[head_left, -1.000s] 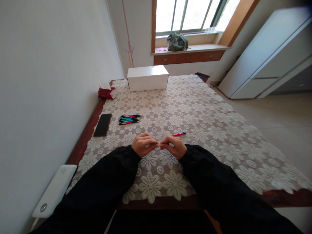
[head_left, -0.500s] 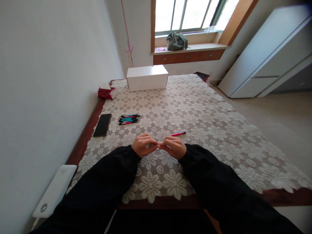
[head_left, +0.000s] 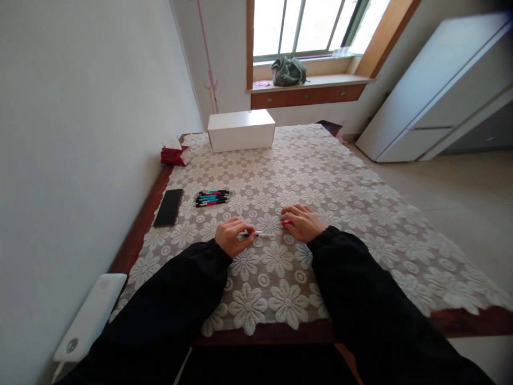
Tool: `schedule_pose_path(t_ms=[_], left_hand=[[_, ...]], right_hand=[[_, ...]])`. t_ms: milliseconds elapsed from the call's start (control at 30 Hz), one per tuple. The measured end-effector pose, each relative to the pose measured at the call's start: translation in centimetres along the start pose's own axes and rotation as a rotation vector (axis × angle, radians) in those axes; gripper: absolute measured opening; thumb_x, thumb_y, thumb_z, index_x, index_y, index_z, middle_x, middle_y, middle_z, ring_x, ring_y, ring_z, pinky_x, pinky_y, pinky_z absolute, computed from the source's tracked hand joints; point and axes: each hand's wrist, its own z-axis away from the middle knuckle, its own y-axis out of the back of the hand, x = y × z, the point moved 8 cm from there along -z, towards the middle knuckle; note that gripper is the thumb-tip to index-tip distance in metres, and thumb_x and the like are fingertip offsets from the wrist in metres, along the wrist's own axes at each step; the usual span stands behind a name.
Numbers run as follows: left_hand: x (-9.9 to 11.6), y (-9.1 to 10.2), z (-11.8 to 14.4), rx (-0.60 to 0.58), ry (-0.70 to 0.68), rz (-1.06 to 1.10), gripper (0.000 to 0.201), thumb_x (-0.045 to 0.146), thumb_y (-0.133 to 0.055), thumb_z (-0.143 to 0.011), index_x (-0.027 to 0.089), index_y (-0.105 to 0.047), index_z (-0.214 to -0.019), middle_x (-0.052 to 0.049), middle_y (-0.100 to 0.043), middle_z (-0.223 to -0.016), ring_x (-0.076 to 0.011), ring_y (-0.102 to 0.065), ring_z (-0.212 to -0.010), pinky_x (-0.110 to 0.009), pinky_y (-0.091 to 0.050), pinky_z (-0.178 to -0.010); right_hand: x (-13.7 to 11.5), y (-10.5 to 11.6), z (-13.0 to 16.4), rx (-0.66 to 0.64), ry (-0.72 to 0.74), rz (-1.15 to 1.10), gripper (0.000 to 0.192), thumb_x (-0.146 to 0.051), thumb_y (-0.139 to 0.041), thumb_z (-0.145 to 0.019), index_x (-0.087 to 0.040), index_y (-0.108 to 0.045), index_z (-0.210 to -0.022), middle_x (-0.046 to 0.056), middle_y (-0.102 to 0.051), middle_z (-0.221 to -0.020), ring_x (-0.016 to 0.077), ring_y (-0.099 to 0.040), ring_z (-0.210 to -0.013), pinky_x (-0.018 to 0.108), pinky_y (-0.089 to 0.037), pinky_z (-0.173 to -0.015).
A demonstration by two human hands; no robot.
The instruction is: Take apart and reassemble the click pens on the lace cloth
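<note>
The left hand (head_left: 231,237) pinches a thin white refill (head_left: 262,234) that points right, just above the lace tablecloth (head_left: 352,214). The right hand (head_left: 303,222) lies curled over a pink pen (head_left: 286,223) on the cloth; whether it grips it cannot be told. No writing is legible on the bundled pens (head_left: 212,197), phone (head_left: 169,206) or white box (head_left: 241,130).

A room in a home: a lace cloth (head_left: 320,176) covers the desk (head_left: 136,235), a bag (head_left: 288,72) sits on the wooden windowsill (head_left: 320,81), and a white wardrobe (head_left: 441,91) stands nearby.
</note>
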Motion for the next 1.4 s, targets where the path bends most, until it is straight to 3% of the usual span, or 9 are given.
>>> schedule_pose_path(t_ms=[167, 333, 467, 833, 1133, 1300, 1400], left_hand=[[-0.4, -0.2, 0.1, -0.016, 0.026, -0.039, 0.011, 0.029, -0.069, -0.086, 0.023, -0.069, -0.077, 0.002, -0.074, -0.073, -0.0127, -0.062, -0.066, -0.027, -0.053, -0.067], [-0.2, -0.3, 0.1, -0.039, 0.013, -0.062, 0.01, 0.028, -0.069, -0.086, 0.023, -0.069, -0.077, 0.003, -0.074, -0.073, -0.0128, -0.062, -0.067, -0.027, -0.052, -0.069], [0.1, -0.5, 0.0, -0.066, -0.013, -0.062, 0.01, 0.029, -0.069, -0.085, 0.023, -0.068, -0.078, 0.002, -0.074, -0.073, -0.0133, -0.062, -0.068, -0.027, -0.052, -0.069], [0.7, -1.2, 0.2, -0.144, -0.093, -0.015, 0.017, 0.034, -0.063, -0.091, 0.022, -0.073, -0.083, -0.001, -0.074, -0.076, -0.0138, -0.064, -0.07, -0.027, -0.054, -0.07], [0.7, -0.9, 0.2, -0.115, -0.122, 0.118, 0.016, 0.035, -0.066, -0.091, 0.021, -0.074, -0.089, -0.002, -0.077, -0.081, -0.0137, -0.065, -0.07, -0.027, -0.054, -0.07], [0.9, -0.4, 0.0, -0.075, -0.134, 0.127, 0.018, 0.038, -0.069, -0.089, 0.02, -0.072, -0.086, -0.002, -0.076, -0.079, -0.0144, -0.065, -0.071, -0.028, -0.053, -0.071], [0.7, -0.3, -0.1, -0.08, -0.097, 0.082, 0.016, 0.036, -0.067, -0.09, 0.022, -0.072, -0.088, -0.002, -0.076, -0.081, -0.0147, -0.065, -0.073, -0.029, -0.053, -0.073]], right_hand=[[-1.3, -1.0, -0.3, 0.019, 0.024, -0.074, 0.015, -0.024, -0.052, -0.097, -0.023, -0.067, -0.093, 0.006, -0.072, -0.092, 0.0216, -0.062, -0.09, 0.037, -0.044, -0.084], [-4.6, -1.5, -0.7, 0.061, 0.075, -0.206, 0.02, -0.031, -0.048, -0.101, -0.023, -0.066, -0.099, 0.006, -0.071, -0.089, 0.0202, -0.063, -0.086, 0.035, -0.045, -0.084], [-5.8, -1.8, -0.7, 0.071, 0.087, -0.246, 0.02, -0.034, -0.049, -0.101, -0.023, -0.066, -0.101, 0.006, -0.071, -0.089, 0.0197, -0.062, -0.084, 0.033, -0.047, -0.08], [-6.6, -2.0, -0.6, 0.109, 0.077, -0.4, 0.019, -0.039, -0.052, -0.099, -0.022, -0.061, -0.103, 0.004, -0.066, -0.081, 0.0178, -0.061, -0.074, 0.031, -0.052, -0.072], [-7.0, -1.8, -0.6, 0.102, 0.02, -0.55, 0.017, -0.036, -0.056, -0.098, -0.022, -0.06, -0.107, 0.003, -0.067, -0.084, 0.0155, -0.064, -0.073, 0.028, -0.054, -0.07], [-8.2, -0.3, -0.7, 0.148, 0.127, -0.551, 0.019, -0.028, -0.053, -0.098, -0.023, -0.06, -0.116, 0.005, -0.071, -0.089, 0.017, -0.063, -0.075, 0.032, -0.054, -0.073], [-7.1, 1.4, -0.6, 0.26, 0.03, -0.586, 0.019, -0.026, -0.053, -0.098, -0.024, -0.062, -0.115, 0.005, -0.073, -0.089, 0.0177, -0.064, -0.074, 0.034, -0.054, -0.072]])
